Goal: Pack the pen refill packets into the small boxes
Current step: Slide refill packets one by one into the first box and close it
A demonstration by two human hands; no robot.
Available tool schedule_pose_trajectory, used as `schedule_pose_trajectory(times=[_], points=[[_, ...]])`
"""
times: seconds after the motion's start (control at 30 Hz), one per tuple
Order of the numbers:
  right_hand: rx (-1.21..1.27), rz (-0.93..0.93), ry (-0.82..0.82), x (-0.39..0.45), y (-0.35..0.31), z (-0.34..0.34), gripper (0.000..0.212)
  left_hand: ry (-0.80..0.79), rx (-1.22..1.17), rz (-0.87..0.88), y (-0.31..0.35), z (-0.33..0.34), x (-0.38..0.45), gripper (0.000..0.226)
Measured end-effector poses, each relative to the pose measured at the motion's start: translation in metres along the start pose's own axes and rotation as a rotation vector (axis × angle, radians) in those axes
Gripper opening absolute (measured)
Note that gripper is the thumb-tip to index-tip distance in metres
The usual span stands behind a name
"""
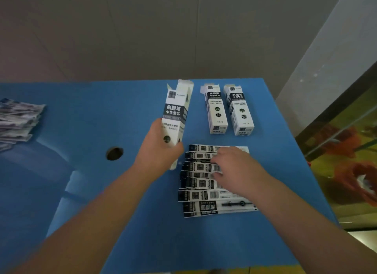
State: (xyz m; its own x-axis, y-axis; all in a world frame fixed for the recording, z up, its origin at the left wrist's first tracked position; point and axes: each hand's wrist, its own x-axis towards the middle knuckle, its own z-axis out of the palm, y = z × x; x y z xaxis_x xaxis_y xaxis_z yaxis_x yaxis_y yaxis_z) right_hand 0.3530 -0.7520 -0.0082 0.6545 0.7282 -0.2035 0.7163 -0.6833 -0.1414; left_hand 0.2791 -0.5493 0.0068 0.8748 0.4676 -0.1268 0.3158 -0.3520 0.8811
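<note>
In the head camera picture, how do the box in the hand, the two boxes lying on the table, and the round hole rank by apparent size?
1. Held box, largest, though it is nearer the camera.
2. The two lying boxes look alike, so I won't rank them.
3. Round hole, smallest.

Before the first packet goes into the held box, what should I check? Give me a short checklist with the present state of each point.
1. Left hand grips the held box firmly: ok.
2. Top flap of the held box is open: ok.
3. Held box is empty inside: cannot tell.
4. Right hand rests on the packets: ok.
5. Right hand has pinched one packet: cannot tell, its fingers lie flat over the row.
6. Two spare boxes lie apart from the packets on the table: ok.
</note>
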Motion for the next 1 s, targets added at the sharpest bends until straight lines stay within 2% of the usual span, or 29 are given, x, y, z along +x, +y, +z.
schedule_pose_trajectory(times=[0.2,0.33,0.73,0.87,1.0], points=[[-0.023,0.011,0.040,0.001,-0.003,0.002,0.017,-0.042,0.011,0.047,-0.010,-0.004,-0.036,0.060],[-0.036,0.032,0.063,0.000,-0.004,0.000,0.018,0.001,0.019,0.062,-0.014,-0.012,-0.048,0.059],[-0.141,0.084,-0.001,0.005,-0.014,0.001,0.008,-0.030,0.004,0.113,-0.023,-0.022,-0.064,0.064],[-0.182,0.081,-0.009,0.006,-0.018,-0.003,0.015,-0.047,-0.012,0.126,-0.026,-0.024,-0.064,0.064],[-0.165,0.080,0.016,0.004,-0.014,-0.012,0.010,-0.050,-0.018,0.144,-0.029,-0.028,-0.064,0.062]])
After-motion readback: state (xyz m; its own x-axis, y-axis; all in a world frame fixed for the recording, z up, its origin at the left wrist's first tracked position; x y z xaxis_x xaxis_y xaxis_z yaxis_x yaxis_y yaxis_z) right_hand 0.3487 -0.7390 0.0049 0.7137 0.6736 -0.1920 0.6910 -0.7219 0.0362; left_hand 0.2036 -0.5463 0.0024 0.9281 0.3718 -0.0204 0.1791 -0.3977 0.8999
